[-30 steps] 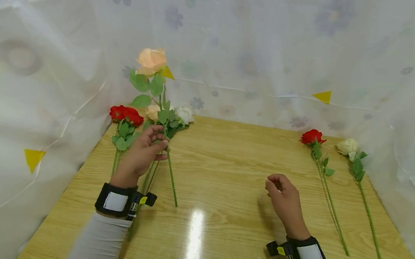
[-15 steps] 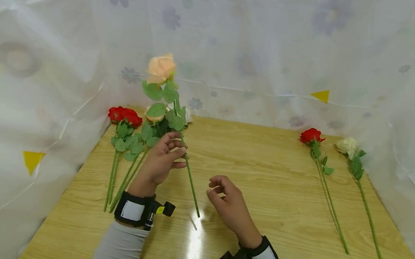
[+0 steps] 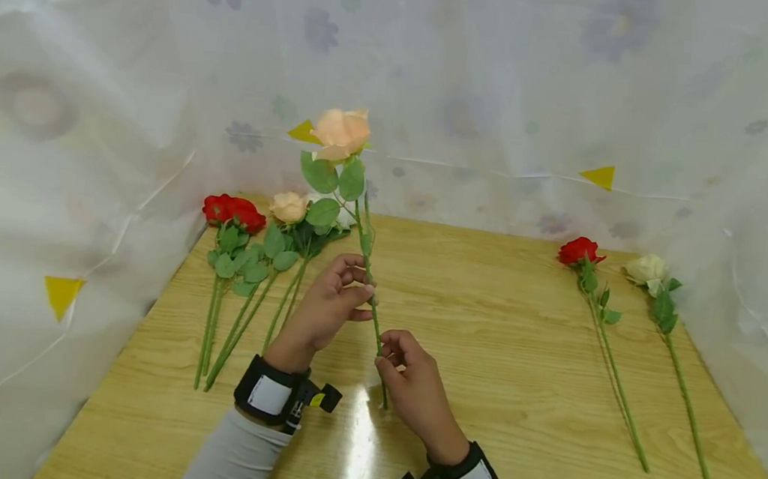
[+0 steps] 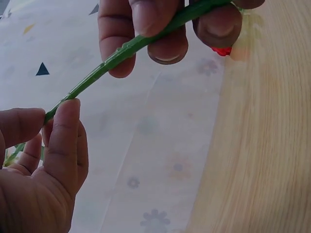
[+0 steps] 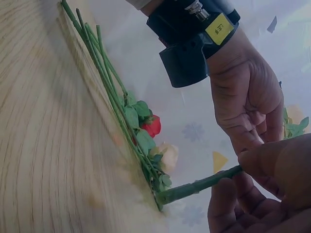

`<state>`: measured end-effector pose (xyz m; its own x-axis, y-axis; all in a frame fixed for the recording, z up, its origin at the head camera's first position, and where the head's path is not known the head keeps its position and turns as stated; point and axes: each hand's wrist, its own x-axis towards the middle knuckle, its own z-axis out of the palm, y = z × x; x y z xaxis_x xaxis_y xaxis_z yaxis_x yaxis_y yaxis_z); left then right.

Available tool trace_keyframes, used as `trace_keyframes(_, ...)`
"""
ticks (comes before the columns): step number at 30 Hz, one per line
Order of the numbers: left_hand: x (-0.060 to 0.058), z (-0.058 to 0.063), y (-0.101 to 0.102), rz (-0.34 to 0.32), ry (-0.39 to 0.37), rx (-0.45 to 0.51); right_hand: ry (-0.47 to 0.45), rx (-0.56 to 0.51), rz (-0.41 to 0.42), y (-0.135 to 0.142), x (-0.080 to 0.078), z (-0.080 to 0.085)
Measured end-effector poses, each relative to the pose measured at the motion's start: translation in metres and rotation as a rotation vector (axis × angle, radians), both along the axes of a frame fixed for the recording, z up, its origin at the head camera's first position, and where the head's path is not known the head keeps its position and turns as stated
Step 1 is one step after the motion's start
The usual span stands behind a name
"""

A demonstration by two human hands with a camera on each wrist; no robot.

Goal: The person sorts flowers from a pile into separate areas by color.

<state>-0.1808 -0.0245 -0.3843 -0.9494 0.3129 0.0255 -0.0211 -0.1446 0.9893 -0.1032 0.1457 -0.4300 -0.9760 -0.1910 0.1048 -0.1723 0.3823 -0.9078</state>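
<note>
Between both hands stands a single peach rose (image 3: 341, 135), nearly upright and leaning a little left, its leafy green stem (image 3: 377, 325) hanging over the table. My left hand (image 3: 325, 302) pinches the stem below the leaves, thumb against fingers. Lower down, my right hand (image 3: 416, 381) holds the same stem between thumb and fingers. The left wrist view has the left hand (image 4: 53, 165) at the lower left and the right hand's fingers (image 4: 146, 17) along the top. In the right wrist view the cut stem end (image 5: 167, 196) sticks out past the right hand (image 5: 277, 189).
Left on the wooden table (image 3: 474, 299) lie red roses (image 3: 233, 213), another peach rose (image 3: 288, 207) and a partly hidden white bloom (image 3: 341, 214). A red rose (image 3: 579, 251) and a white rose (image 3: 646, 269) lie at the right. Flower-printed sheeting (image 3: 477, 89) surrounds the table.
The left hand has carried the peach rose rightward to the middle. My right hand has come in from the right and now holds the lower stem.
</note>
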Motion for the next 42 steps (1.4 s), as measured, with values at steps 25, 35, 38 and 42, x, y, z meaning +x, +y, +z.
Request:
trace_keyframes(25,-0.020,-0.039,-0.006,0.090,-0.049,-0.231,-0.004,0.212,-0.081,0.060,-0.015,-0.011)
trace_keyframes(35,-0.021,-0.041,-0.071,0.148,-0.047,-0.470,-0.038,0.470,-0.183,0.152,-0.009,-0.010)
trace_keyframes(38,-0.020,-0.040,-0.084,0.151,-0.029,-0.576,-0.054,0.537,-0.204,0.172,-0.004,-0.009)
trace_keyframes(42,-0.019,-0.041,-0.098,0.153,0.023,-0.759,-0.090,0.602,-0.221,0.199,0.001,-0.008)
